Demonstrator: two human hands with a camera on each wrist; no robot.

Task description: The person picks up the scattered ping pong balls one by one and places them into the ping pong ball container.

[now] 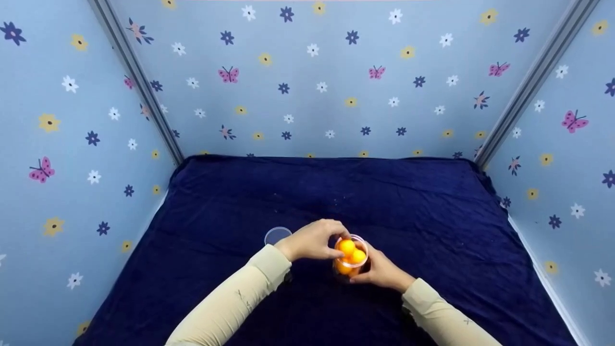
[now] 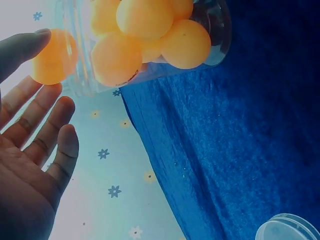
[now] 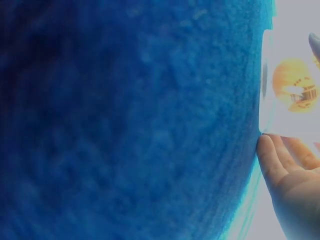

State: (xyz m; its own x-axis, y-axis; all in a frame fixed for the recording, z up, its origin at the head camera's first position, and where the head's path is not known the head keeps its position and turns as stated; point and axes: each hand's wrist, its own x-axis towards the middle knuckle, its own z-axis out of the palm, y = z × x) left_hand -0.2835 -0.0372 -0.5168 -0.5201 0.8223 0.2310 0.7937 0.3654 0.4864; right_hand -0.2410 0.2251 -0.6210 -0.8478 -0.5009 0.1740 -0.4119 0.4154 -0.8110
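Observation:
My left hand reaches over the mouth of a clear plastic jar. In the left wrist view its thumb and fingertips pinch an orange ball at the jar's rim. Several more orange balls lie inside the jar, seen through its wall. From the right side, my right hand grips the jar with thumb and fingers around it. The right wrist view is overexposed on the jar and shows one printed ball through it. Part of the left fingers is hidden behind the rim in the head view.
A clear round lid lies on the dark blue cloth, just beyond the left wrist. Blue walls with flowers and butterflies stand behind and on both sides. Grey posts mark the back corners.

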